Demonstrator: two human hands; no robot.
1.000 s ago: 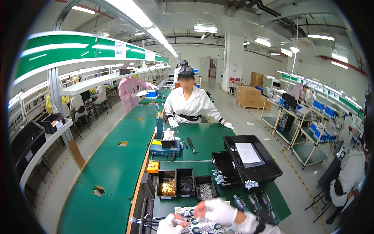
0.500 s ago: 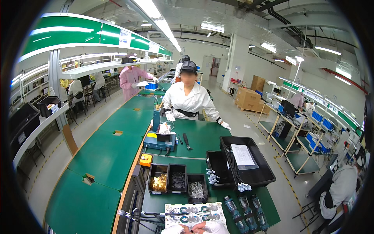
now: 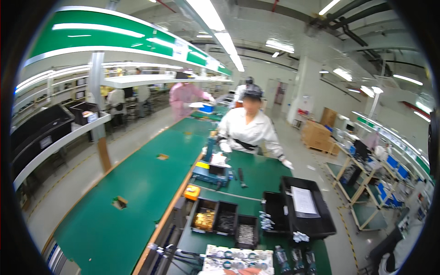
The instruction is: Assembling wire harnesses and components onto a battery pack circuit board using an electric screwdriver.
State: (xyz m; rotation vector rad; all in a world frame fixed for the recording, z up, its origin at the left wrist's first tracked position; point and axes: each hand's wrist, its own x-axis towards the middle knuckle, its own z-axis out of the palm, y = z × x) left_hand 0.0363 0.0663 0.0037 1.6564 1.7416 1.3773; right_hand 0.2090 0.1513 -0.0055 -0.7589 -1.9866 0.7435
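My left hand [image 3: 229, 272] and my right hand [image 3: 250, 272] only just show at the lower edge, in white sleeves. They are close together at the near side of a white fixture board [image 3: 215, 252]. Most of their fingers are cut off and blurred, so what they hold is hidden. Round teal and silvery parts lie in the board, and black cables [image 3: 185, 253] run to it from the left. Several teal-and-black power tools [image 3: 298, 260] lie to the right of the board.
Beyond the board stand black bins of gold-coloured parts [image 3: 204, 220], dark parts [image 3: 226, 223] and silvery parts [image 3: 246, 233]. A large black tray [image 3: 323, 224] holds a paper sheet [image 3: 305, 201]. Across the bench stands a person in white [image 3: 250, 128], near a blue device [image 3: 208, 176].
The view has swung left and tilted up, so the bench sits further right and lower. My hands have slid mostly out of the lower edge.
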